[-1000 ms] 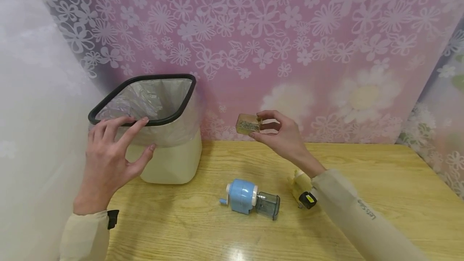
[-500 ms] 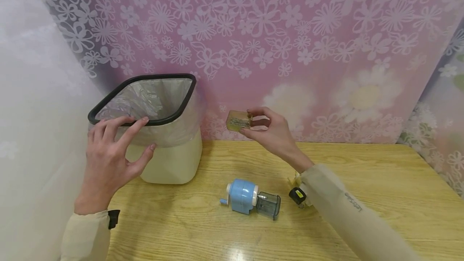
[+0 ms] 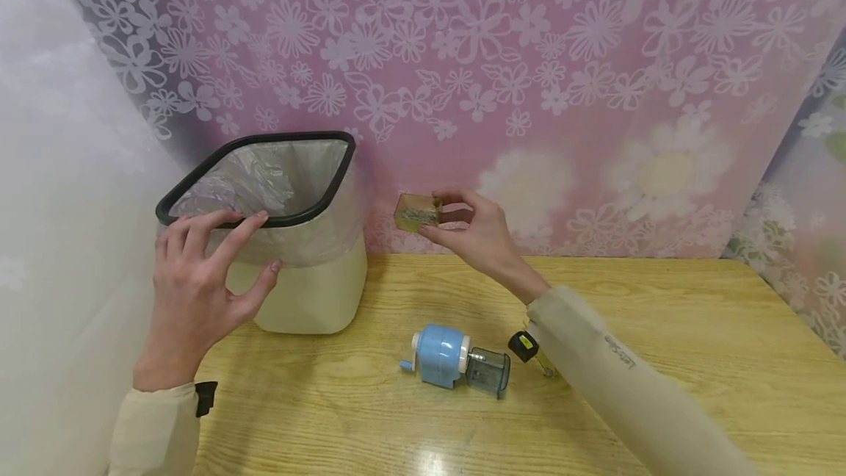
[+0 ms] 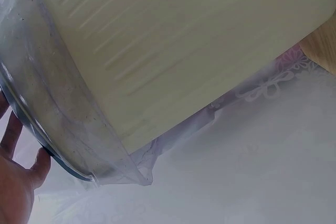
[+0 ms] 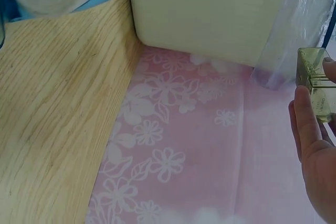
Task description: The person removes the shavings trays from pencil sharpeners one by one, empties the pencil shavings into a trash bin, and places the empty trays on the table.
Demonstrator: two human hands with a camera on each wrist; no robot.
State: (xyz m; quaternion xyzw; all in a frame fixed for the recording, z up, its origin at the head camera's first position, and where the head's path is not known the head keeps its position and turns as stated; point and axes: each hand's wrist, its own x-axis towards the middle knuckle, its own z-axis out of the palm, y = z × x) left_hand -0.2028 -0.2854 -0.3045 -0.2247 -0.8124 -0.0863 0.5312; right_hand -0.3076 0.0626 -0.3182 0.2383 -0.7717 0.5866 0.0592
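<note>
My right hand pinches a small see-through yellowish pencil sharpener drawer by one end, raised over the table to the right of the bin. Grey shavings lie inside it. In the right wrist view the drawer sits between thumb and fingers. My left hand rests its fingertips on the black rim of a cream trash bin, thumb spread away in the head view. A clear bag lines the bin and folds over its outside.
On the wooden table lies a blue crank pencil sharpener with its smoky drawer pulled out. A black part of a yellow sharpener shows beside my right sleeve, which covers the rest. A flowered pink backdrop stands behind.
My right hand has moved left and slightly up with the drawer, closer to the bin. Its sleeve now covers more of the yellow sharpener. The left hand stays at the rim.
</note>
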